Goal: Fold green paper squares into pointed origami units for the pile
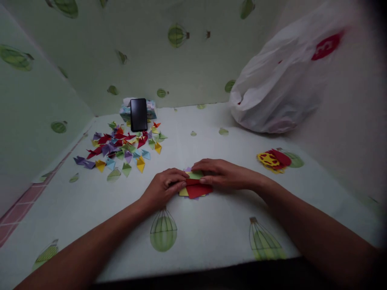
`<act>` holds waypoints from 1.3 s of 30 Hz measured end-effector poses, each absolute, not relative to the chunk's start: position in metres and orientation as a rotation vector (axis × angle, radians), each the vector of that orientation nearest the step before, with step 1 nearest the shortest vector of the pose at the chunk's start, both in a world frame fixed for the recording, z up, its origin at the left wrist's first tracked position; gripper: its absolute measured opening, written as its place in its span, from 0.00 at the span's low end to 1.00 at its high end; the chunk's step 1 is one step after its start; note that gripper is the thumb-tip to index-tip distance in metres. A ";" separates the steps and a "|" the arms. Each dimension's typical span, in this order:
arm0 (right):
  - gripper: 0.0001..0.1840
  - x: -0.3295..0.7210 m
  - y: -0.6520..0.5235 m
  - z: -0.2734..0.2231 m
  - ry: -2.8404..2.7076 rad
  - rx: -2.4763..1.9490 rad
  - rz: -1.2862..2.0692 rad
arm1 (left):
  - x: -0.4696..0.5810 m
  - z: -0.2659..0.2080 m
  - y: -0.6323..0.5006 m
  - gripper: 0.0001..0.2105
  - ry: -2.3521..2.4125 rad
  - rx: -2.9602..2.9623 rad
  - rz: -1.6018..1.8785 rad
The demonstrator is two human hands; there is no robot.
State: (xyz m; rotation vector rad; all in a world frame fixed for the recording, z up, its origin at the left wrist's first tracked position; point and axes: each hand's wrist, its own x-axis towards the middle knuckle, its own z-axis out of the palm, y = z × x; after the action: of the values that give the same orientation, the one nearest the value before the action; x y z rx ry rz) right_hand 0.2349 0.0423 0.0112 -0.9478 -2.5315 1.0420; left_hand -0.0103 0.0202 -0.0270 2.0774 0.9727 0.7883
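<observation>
A red sheet of origami paper (pixel 198 190) lies on a small stack of coloured paper (pixel 184 191), whose yellow, green and purple edges stick out around it. Its far part looks folded over toward me. My left hand (pixel 165 186) pinches the left end of the fold between thumb and fingers. From the right, my right hand (pixel 225 173) has its thumb on the red paper and its fingers curled over the far edge. The fingertips partly hide the fold and the stack's far side.
Many small folded paper pieces (pixel 120 154) are spread at the left back. Behind them a black phone (pixel 138 114) leans on a tissue box (pixel 151 110). Yellow and red paper cut-outs (pixel 273 160) lie at the right. A white plastic bag (pixel 278 84) stands at the right back.
</observation>
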 end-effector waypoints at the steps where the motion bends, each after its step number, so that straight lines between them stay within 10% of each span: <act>1: 0.20 0.235 0.043 0.012 -2.507 -0.957 1.074 | -0.010 -0.027 0.021 0.07 0.979 2.063 0.781; 24: 0.04 0.234 0.042 0.014 -2.450 -1.068 1.137 | -0.013 -0.025 0.020 0.05 0.930 2.160 0.714; 29: 0.21 0.227 0.031 0.022 -2.762 -1.064 0.857 | -0.010 -0.020 0.011 0.25 0.915 2.422 0.576; 39: 0.16 0.228 0.030 0.020 -2.789 -1.040 0.794 | -0.008 -0.021 0.007 0.14 0.951 2.469 0.619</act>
State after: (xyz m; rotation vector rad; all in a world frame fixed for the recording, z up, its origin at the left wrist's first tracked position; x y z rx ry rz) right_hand 0.2280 0.0303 0.0203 -1.0400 -2.7894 0.7939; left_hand -0.0078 0.0066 -0.0209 2.4690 0.9513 0.6187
